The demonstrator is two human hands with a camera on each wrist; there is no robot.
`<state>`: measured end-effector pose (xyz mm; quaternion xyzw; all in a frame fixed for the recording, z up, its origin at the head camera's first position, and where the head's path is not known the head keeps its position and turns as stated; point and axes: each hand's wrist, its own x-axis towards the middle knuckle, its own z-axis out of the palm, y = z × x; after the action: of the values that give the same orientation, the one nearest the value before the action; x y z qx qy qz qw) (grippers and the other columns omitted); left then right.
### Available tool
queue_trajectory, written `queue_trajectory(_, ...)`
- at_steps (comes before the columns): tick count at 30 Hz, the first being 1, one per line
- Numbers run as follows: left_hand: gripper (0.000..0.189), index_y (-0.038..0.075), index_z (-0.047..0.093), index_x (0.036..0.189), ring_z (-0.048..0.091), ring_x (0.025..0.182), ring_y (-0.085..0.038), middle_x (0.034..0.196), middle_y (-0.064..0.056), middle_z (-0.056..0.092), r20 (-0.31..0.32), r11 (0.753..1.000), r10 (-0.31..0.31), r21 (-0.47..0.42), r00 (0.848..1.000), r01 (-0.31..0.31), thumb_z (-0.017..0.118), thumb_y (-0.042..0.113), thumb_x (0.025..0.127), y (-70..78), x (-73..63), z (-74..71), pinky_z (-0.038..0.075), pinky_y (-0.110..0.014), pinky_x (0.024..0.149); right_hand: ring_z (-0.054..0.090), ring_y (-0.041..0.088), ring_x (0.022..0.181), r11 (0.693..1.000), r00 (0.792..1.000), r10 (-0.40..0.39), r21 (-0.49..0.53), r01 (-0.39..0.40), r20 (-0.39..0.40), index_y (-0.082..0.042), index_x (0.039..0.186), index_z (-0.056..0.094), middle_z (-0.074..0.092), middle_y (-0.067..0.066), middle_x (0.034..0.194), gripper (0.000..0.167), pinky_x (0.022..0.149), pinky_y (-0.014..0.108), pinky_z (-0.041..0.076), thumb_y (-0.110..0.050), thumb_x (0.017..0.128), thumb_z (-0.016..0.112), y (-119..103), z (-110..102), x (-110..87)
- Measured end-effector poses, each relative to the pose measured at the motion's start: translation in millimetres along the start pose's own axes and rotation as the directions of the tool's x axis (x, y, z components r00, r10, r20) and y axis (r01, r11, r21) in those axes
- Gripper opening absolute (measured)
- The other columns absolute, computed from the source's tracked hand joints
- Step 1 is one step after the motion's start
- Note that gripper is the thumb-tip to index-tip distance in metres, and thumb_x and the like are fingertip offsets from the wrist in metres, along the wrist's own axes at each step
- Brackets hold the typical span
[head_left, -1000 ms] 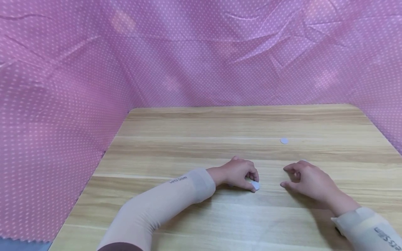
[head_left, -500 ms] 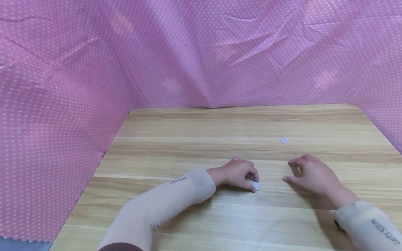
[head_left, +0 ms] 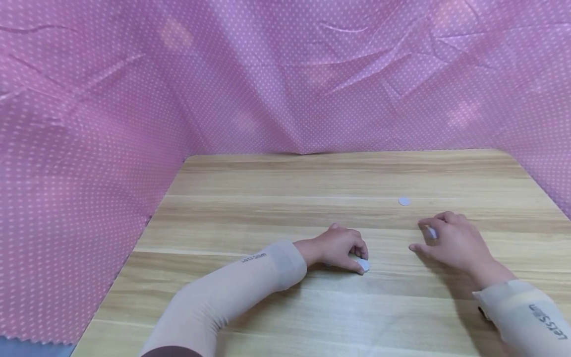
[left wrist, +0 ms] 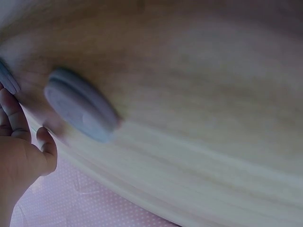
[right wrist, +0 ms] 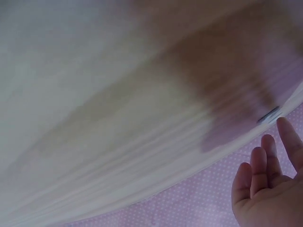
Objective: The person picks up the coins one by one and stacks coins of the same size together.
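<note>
In the head view my left hand (head_left: 339, 246) pinches a pale round disc (head_left: 364, 265) between thumb and fingers at the tabletop. The left wrist view shows that hand (left wrist: 23, 156) with its fingertips at a grey disc (left wrist: 8, 79). Nearer that camera, under the wrist, lies a thick grey disc (left wrist: 80, 106) with a groove round its edge, perhaps two stacked. My right hand (head_left: 457, 243) hovers with thumb and fingers apart over another pale disc (head_left: 432, 233), partly hidden by the hand. Its fingers show beside a thin disc (right wrist: 269, 115) in the right wrist view.
One more pale disc (head_left: 404, 202) lies farther back on the wooden table (head_left: 250, 198). Pink dotted cloth (head_left: 276, 99) hangs behind the table and along its sides.
My right hand has moved away to the right and back, and a pale disc has come into sight between its thumb and fingers. The left hand has stayed in place on its disc.
</note>
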<state>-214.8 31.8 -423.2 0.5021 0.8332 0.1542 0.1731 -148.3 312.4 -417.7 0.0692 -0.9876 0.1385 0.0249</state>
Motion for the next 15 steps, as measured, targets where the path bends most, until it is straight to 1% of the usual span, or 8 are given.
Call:
queue_trajectory(4,0.023,0.027,0.07,0.094,0.046,0.081,0.006,0.086,0.02,0.053,0.001,1.0,-0.001,-0.001,1.0,0.001,0.078,0.04,0.078,-0.5,0.2,0.5,0.025,-0.022,0.077,0.046,0.046,0.106,1.0,1.0,0.021,0.013,-0.021,0.021,0.0,0.125,0.058,0.052,0.029,0.12,0.077,0.086,0.063,0.034,-0.063,0.08,0.063,6.9,0.7,-1.3)
queue_trajectory(9,0.023,0.027,0.07,0.094,0.046,0.08,0.006,0.086,0.02,0.053,0.005,1.0,-0.001,0.005,1.0,0.001,0.078,0.041,0.078,-1.1,0.5,1.1,0.025,-0.022,0.077,0.044,0.05,0.109,0.998,0.999,0.042,0.038,-0.043,0.02,0.003,0.124,0.057,0.052,0.032,0.12,0.07,0.088,0.064,0.032,-0.055,0.085,0.063,17.6,1.1,-4.6)
queue_trajectory(15,0.022,0.028,0.07,0.094,0.046,0.08,0.006,0.086,0.02,0.052,0.008,1.0,-0.003,0.01,1.0,0.003,0.077,0.042,0.078,-3.2,1.2,2.2,0.025,-0.022,0.077,0.047,0.05,0.104,0.998,0.999,0.04,0.053,-0.042,0.025,0.003,0.12,0.059,0.055,0.034,0.114,0.053,0.082,0.063,0.036,-0.039,0.088,0.065,24.4,0.7,-6.5)
